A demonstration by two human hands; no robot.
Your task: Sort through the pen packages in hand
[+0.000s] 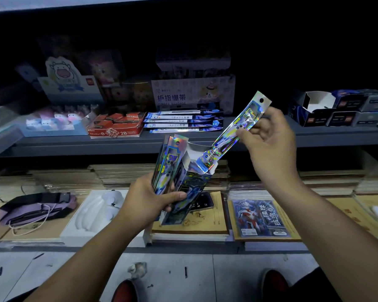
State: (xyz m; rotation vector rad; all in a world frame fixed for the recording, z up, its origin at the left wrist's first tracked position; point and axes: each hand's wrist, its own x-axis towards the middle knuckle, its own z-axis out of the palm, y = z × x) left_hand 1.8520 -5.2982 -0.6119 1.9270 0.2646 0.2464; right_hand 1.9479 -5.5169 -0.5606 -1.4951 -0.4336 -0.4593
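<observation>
My left hand [148,198] grips an upright printed carton [192,188] with its top flap open, together with a bundle of shiny holographic packets [169,162] pressed against its left side. My right hand [268,138] pinches one long holographic packet [234,131] near its upper end. That packet slants down to the left, and its lower end sits in the carton's open mouth. Both hands hover in front of the shelves, above a stack of brown notebooks [190,223].
A grey shelf [183,140] behind carries a red 2B box [116,125], blue flat packs [183,122], a finger bandage display box [192,94] and dark boxes [340,114] at right. Below lie a purple pouch [35,211], a white tray [96,212] and a hero-print pack [260,217].
</observation>
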